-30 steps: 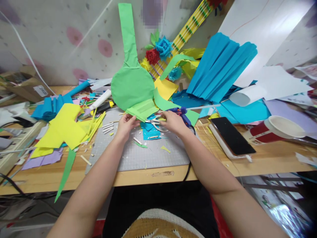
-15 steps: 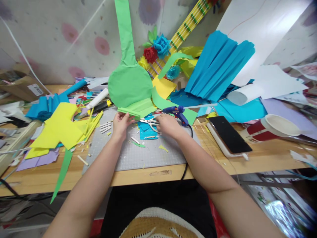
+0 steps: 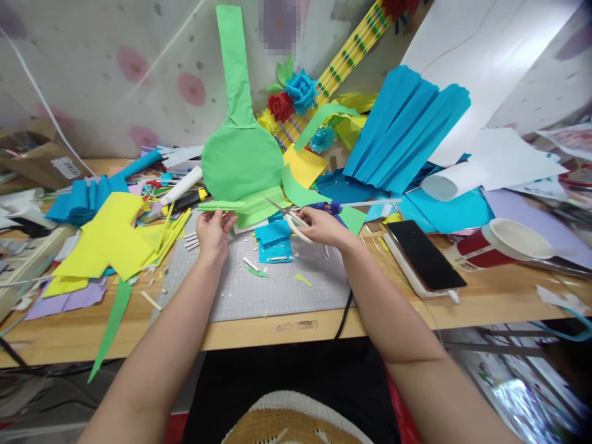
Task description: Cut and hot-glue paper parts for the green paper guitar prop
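My left hand pinches a narrow green paper strip, which looks folded or rolled, above the left part of the grey cutting mat. White-handled scissors are in my right hand, their blades pointing up and left, apart from the strip. Behind both hands stands a round green paper shape with a long neck, a lighter green piece at its foot. Blue paper lies on the mat between my hands. A blue glue gun sits partly hidden behind my right hand.
Yellow paper and a blue crepe bundle lie on the left. To the right are a phone and a red and white paper cup. Pleated blue paper and a yellow guitar-like craft stand behind. Scraps litter the mat.
The scissors, lying on the mat before with my right hand at their handles, are now lifted and turned in that hand. My left hand has moved a little left with the green strip.
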{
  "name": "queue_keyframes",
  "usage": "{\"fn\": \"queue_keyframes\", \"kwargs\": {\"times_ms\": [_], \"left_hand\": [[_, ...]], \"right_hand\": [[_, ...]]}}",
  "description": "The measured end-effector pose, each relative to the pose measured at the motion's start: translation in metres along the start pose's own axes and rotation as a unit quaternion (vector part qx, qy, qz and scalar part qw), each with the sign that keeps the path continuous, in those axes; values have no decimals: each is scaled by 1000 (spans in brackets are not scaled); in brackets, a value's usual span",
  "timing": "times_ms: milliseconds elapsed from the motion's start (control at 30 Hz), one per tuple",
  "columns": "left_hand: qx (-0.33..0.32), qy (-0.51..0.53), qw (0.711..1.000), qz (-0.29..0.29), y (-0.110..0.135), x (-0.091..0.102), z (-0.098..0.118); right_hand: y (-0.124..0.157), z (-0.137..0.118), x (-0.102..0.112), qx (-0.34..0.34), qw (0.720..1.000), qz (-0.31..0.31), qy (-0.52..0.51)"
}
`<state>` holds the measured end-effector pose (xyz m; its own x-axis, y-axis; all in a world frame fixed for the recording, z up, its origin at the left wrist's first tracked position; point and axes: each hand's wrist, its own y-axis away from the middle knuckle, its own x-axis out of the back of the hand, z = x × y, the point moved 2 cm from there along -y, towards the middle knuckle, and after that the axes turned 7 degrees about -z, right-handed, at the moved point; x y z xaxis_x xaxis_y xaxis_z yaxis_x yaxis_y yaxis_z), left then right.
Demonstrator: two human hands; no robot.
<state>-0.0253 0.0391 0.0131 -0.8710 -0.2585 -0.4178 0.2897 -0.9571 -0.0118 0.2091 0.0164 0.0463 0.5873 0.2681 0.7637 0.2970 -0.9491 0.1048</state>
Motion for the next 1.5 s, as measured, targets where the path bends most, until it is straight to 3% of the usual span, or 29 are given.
{"fn": "queue_keyframes", "kwargs": {"times_ms": [133,400,533,967,1500], "left_hand": [[25,-14,999,-42,4,-4,0],[3,7,1000,-3,1,4,4],[15,29,999,-3,3,0,2],[49,38,998,-10,12,-9,5],[54,23,993,-103,21,-16,-10]], "right_hand": [[-3,2,-3,61,995,-22,-79],[5,-2,4,96,982,-158,31],[2,-1,-3,90,969,-225,53],[-1,5,-9,118,953,-278,26],[3,2,-7,120,941,-311,-54]]}}
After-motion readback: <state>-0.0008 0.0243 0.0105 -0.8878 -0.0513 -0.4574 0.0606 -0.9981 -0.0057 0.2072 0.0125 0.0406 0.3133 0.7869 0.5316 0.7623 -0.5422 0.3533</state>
